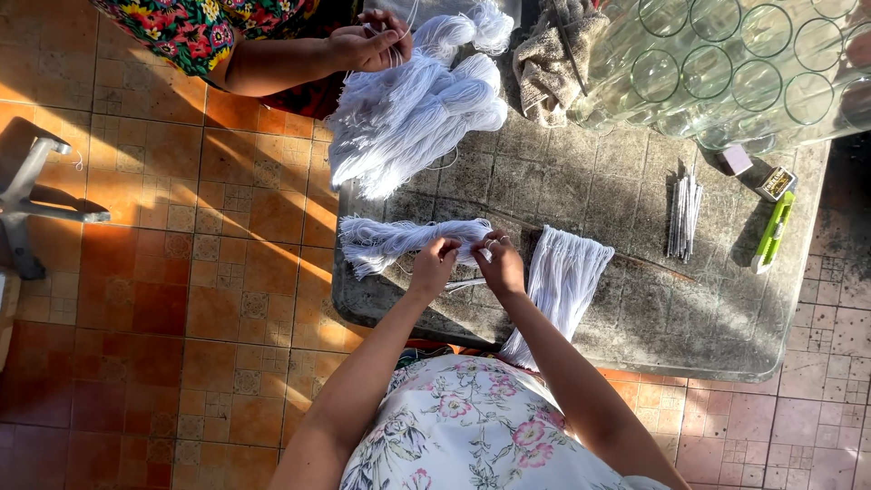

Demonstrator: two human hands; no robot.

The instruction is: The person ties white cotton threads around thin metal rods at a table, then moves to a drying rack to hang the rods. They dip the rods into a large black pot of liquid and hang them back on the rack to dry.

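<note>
Orange patterned tile floor — slanting sun and shadow, worn grey stone table, metal stand at left

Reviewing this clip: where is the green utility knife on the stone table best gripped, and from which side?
Take the green utility knife around the middle of its long, slim handle, coming from above with the grip across its narrow width. It lies flat near the table's right edge, with a small box at its upper end and a bundle of thin white sticks to its left, so the middle is probably the freest part.
</note>
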